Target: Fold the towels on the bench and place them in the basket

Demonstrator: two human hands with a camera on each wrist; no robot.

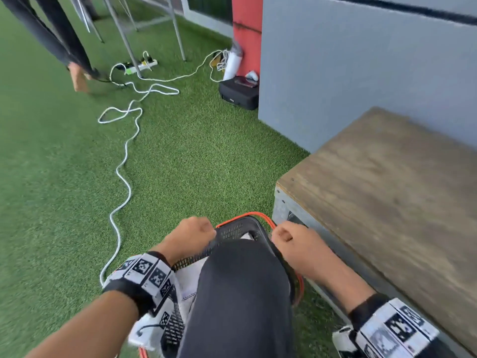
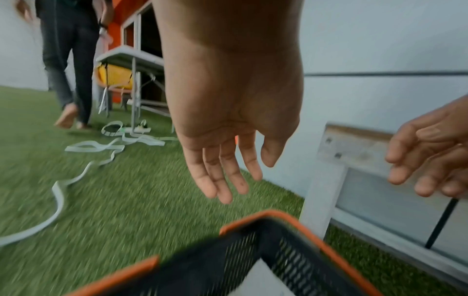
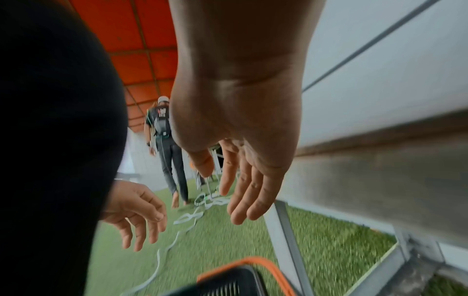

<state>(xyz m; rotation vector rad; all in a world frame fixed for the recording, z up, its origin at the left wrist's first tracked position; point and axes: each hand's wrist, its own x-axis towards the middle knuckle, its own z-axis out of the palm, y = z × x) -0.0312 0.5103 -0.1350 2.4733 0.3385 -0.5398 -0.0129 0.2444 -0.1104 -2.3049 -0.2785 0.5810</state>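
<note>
A black mesh basket point(image 1: 232, 229) with an orange rim stands on the grass beside the bench's near end. White towel cloth point(image 1: 191, 282) lies inside it, and my knee in black trousers point(image 1: 242, 293) hides most of it. My left hand point(image 1: 196, 233) hovers over the basket's left rim and holds nothing. In the left wrist view its fingers point(image 2: 222, 180) hang straight above the basket point(image 2: 291, 258). My right hand point(image 1: 291, 239) hovers over the right rim, its fingers point(image 3: 243, 192) relaxed and empty. The wooden bench top point(image 1: 387, 189) is bare.
A white cable point(image 1: 121, 171) snakes over the green turf to a power strip point(image 1: 144, 65). A black case point(image 1: 238, 93) sits by the grey wall point(image 1: 361, 60). Another person's legs point(image 1: 59, 40) and folding table legs stand at the far left.
</note>
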